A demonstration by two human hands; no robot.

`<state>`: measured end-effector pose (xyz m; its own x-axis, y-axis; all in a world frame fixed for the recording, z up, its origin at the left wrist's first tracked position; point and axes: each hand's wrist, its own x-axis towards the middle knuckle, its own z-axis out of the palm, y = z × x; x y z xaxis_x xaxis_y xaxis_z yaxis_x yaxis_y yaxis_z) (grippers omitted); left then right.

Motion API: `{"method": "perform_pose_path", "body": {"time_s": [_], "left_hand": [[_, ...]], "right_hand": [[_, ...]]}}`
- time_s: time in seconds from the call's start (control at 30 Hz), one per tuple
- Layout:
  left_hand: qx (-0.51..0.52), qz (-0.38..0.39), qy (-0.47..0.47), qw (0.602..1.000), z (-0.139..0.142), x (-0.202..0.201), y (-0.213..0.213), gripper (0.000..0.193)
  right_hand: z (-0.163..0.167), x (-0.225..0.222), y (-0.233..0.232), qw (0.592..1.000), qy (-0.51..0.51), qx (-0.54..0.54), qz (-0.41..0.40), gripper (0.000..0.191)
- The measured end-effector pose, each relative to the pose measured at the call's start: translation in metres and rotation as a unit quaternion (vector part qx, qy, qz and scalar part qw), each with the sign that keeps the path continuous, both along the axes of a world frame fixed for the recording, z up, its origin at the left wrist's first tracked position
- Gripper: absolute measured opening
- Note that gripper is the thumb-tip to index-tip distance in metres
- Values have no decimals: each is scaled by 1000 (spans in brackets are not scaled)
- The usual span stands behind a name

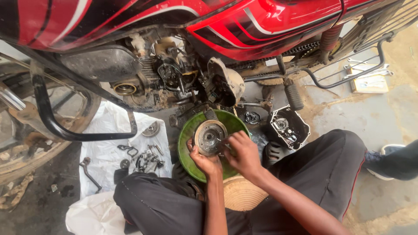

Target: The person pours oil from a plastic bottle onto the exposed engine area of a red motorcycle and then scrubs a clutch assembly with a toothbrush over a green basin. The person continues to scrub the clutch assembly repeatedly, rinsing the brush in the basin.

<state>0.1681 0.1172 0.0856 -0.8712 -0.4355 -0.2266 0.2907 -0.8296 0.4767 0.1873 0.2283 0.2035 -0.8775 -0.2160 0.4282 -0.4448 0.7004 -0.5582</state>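
I crouch beside a red motorcycle with its engine opened. A round metal clutch assembly is tilted over a green bowl. My left hand grips the assembly at its lower rim. My right hand is at its right side, fingers closed on a small thin tool or part touching the disc's face; what it is cannot be told.
A black engine side cover lies on the ground to the right. Loose bolts and small parts lie on a white sheet on the left. A woven straw stool is under me. Spanners lie far right. Another person's shoe is nearby.
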Motion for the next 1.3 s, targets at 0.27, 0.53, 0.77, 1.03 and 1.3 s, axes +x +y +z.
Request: {"method": "perform_pose_path", "body": {"time_s": [0.27,0.53,0.77,1.03,1.3], "left_hand": [[97,66,-93,989,-40,-2,-28,52],[138,120,-163,970,-62,-4,-46,57],[111,104,-186,971,-111,-5,-46,57],[68,35,-205,976,-157,-9,-58,60],[48,25,-235,970,-159,-14,-58,59]], "right_hand": [[-94,-41,130,944,-256,204,-38,31],[-219,-93,196,869,-353,337,-81,28],[-261,-96,80,816,-337,448,143,30],[-229,-73,19,868,-367,336,8,31],[-205,-97,15,832,-470,271,-113,31]]}}
